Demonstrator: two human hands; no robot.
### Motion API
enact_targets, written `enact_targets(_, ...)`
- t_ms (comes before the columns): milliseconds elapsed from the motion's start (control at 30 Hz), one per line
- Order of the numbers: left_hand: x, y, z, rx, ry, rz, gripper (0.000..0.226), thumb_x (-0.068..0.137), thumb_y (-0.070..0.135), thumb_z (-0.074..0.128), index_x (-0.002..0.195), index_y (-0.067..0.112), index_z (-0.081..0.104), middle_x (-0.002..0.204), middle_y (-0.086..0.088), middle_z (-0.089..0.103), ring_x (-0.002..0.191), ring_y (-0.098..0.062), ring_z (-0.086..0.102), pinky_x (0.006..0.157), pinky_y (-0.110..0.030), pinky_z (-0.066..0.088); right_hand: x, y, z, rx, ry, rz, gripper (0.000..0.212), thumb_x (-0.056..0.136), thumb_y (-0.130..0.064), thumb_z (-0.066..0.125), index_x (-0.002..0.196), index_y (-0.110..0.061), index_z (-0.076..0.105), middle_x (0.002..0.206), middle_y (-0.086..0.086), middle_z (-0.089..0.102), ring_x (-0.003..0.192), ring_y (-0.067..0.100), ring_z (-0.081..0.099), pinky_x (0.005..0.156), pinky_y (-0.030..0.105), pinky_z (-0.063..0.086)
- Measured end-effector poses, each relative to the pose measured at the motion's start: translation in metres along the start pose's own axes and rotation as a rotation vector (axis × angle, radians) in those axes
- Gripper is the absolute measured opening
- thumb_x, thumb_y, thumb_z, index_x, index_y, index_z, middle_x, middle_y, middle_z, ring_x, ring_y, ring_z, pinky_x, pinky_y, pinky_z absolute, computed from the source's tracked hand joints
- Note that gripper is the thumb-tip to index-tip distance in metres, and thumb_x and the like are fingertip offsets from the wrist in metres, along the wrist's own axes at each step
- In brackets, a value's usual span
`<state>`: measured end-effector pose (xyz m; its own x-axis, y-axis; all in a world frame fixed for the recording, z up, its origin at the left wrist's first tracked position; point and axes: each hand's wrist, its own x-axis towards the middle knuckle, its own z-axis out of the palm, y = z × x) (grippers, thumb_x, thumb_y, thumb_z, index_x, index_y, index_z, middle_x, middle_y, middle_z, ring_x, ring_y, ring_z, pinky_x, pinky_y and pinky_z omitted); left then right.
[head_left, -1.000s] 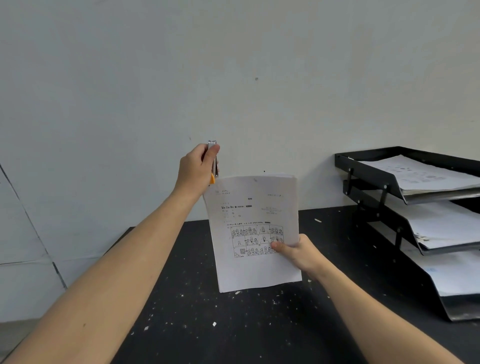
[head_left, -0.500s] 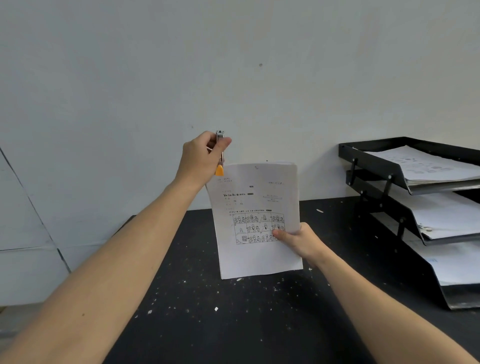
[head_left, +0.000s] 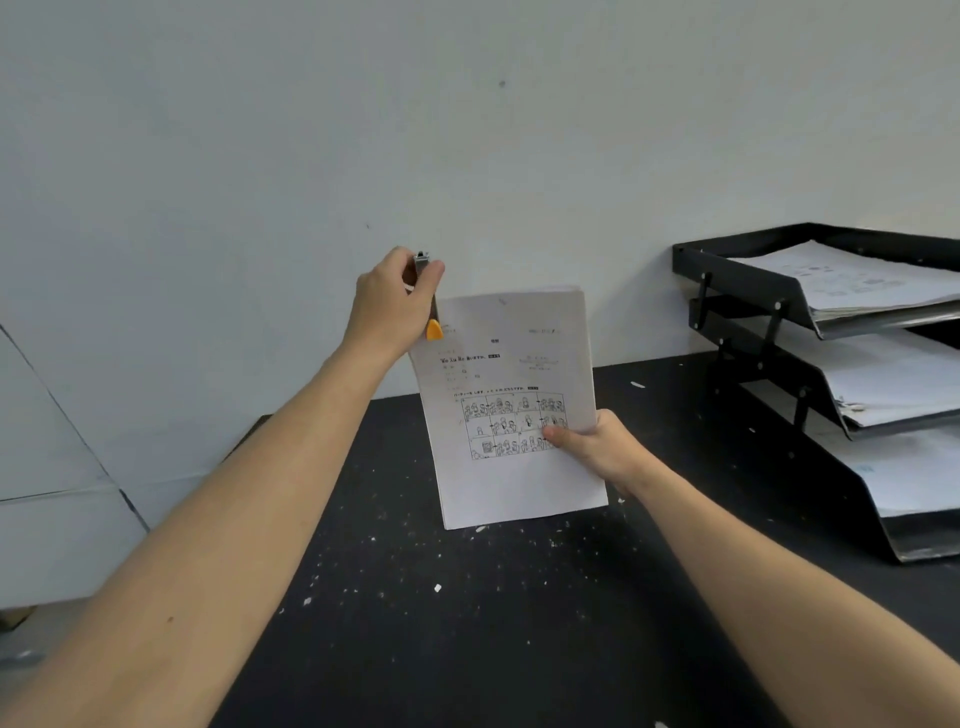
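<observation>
Stapler (head_left: 432, 318) and paper stack (head_left: 511, 415) are held up in front of a pale wall (head_left: 467, 130), over the far part of a black, speckled table (head_left: 467, 623).

At the left, the left hand (head_left: 395, 301) is seen with its fingers and thumb curled round the stapler. Only the stapler's two ends are left showing: a metal end above the fingers and an orange end below the hand. One stapler is counted. Its long axis runs nearly vertical, metal end up and orange end down. The orange end is set against the top left corner of the stack, just beside the hand.

One stack of white sheets is counted, held upright in portrait, printed face towards the camera. Its long axis is close to vertical, with the top leaning slightly left. Whether its lower edge touches the table cannot be told.

Further right, the stack's right edge is pinched low down by the right hand (head_left: 597, 449), thumb on the printed face and fingers hidden behind.

At the far right, one black tray rack (head_left: 753, 270) of three tiers is seen, with paper lying in each tier.
</observation>
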<state>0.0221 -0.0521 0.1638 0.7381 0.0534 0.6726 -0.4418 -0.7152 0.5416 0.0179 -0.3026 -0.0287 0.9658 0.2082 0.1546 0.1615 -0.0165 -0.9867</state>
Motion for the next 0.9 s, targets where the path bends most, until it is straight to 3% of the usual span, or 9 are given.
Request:
enact_targets(267,-0.009,0.010,0.015,0.024,0.102,-0.012,0.031,0.109,0.040,0.023,0.106,0.015,0.040,0.082,-0.017,0.064,0.071,-0.035,0.063,0.062,-0.053,0.050,-0.003,-0.005,0.001,-0.024,-0.029,-0.015,0.032,0.094,-0.026,0.074,0.125,-0.018,0.071,0.120,-0.003,0.077,0.108,0.017,0.075,0.090,0.038,0.063)
enact_targets(400,-0.010,0.008,0.025,0.017,0.194,0.028,0.033,0.109,0.041,0.022,0.106,0.013,0.038,0.072,-0.015,0.062,0.061,-0.033,0.060,0.056,-0.053,0.050,-0.004,-0.003,0.000,-0.004,-0.035,-0.031,0.027,0.096,-0.022,0.073,0.122,-0.016,0.073,0.117,-0.004,0.078,0.108,0.016,0.075,0.089,0.033,0.063)
enact_targets(567,-0.009,0.004,0.025,-0.024,0.255,0.036,0.058,0.100,0.056,0.015,0.109,0.007,0.044,0.066,-0.003,0.062,0.062,-0.027,0.063,0.058,-0.039,0.049,-0.002,0.001,-0.002,0.001,-0.047,-0.037,0.026,0.099,-0.020,0.070,0.124,-0.014,0.073,0.119,-0.003,0.078,0.109,0.017,0.075,0.094,0.037,0.061)
enact_targets(667,-0.005,0.002,0.026,-0.001,0.269,0.053,0.060,0.099,0.056,0.012,0.105,0.008,0.046,0.062,-0.001,0.061,0.058,-0.024,0.061,0.055,-0.035,0.046,-0.002,0.001,-0.001,-0.012,-0.056,-0.040,0.027,0.099,-0.022,0.070,0.125,-0.015,0.072,0.119,-0.004,0.078,0.109,0.017,0.075,0.094,0.037,0.061)
enact_targets(900,0.001,-0.001,0.027,0.006,0.308,0.059,0.051,0.106,0.054,0.016,0.096,0.012,0.044,0.062,-0.015,0.061,0.056,-0.034,0.059,0.056,-0.052,0.051,-0.005,-0.004,0.000,-0.012,-0.061,-0.046,0.024,0.100,-0.019,0.069,0.123,-0.016,0.073,0.117,-0.006,0.078,0.107,0.016,0.075,0.091,0.032,0.061)
